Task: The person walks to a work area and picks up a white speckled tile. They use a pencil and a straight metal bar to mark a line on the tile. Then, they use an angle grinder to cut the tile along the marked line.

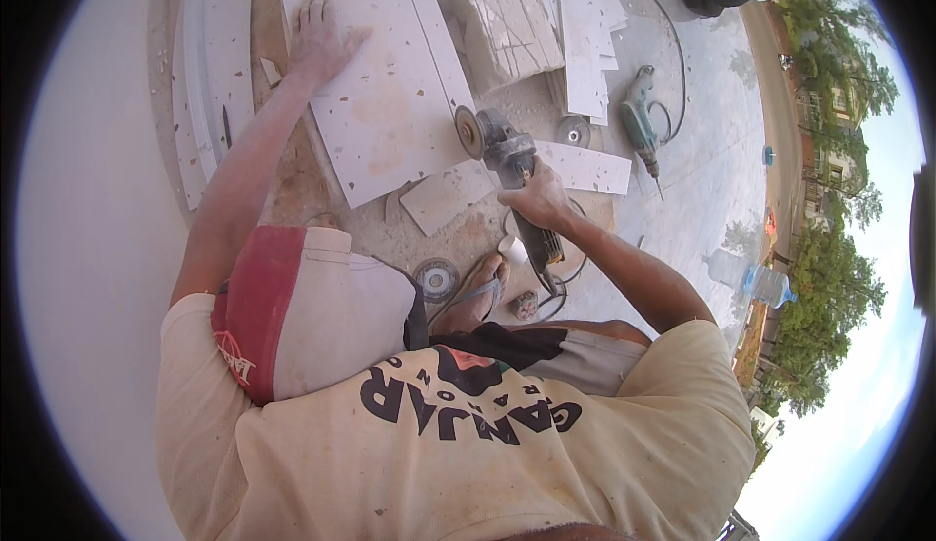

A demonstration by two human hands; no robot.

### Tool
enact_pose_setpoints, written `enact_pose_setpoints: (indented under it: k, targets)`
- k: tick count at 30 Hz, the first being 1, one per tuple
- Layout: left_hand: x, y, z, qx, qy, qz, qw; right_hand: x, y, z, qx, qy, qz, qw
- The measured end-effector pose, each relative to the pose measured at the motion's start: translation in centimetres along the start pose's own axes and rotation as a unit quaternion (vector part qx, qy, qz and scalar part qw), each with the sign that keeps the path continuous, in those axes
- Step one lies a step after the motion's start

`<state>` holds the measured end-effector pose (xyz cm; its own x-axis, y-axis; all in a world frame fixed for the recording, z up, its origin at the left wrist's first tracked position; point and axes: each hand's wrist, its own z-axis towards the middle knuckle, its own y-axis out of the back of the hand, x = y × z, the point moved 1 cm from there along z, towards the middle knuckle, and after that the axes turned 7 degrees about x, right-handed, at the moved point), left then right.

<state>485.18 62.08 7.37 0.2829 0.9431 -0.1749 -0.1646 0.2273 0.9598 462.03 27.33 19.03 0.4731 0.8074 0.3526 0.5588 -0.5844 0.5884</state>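
Note:
A large white speckled tile [390, 102] lies in front of me, with a dark straight line running along it near its right edge. My left hand [322, 46] rests flat on the tile's left side, fingers stretched and slightly apart. In my right hand [539, 195] is an angle grinder [510, 154], gripped around its body just behind the head. Its round disc [469, 133] stands at the tile's right edge, by the line's near end; I cannot tell whether it touches or spins. Pale dust coats both forearms.
A rough block [497, 19] and stacked tile strips [583, 54] lie beyond the grinder. A green drill [639, 127] with its cord lies right. Loose discs [573, 132], a white cup [511, 249] and my sandalled foot [475, 297] are nearby. Long strips [229, 44] lie left.

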Motion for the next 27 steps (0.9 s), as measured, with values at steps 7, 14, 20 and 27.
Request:
enact_pose_setpoints:
  k: [7,14,20,27]
  targets:
    - [0.1,-0.2,0.1,0.014,0.009,0.007,1.0,-0.4,-0.2,-0.6,-0.003,-0.004,0.001,1.0]
    - [0.0,-0.1,0.2,0.03,0.019,0.003,0.999,-0.7,-0.7,-1.0,-0.03,-0.004,-0.025,0.999]
    - [-0.2,0.2,0.2,0.036,0.021,-0.001,0.999,-0.8,-0.8,-1.6,-0.033,-0.006,-0.018,0.999]
    - [0.1,-0.2,0.2,0.032,0.018,0.001,0.999,-1.8,-1.5,-1.6,-0.04,-0.005,-0.015,0.999]
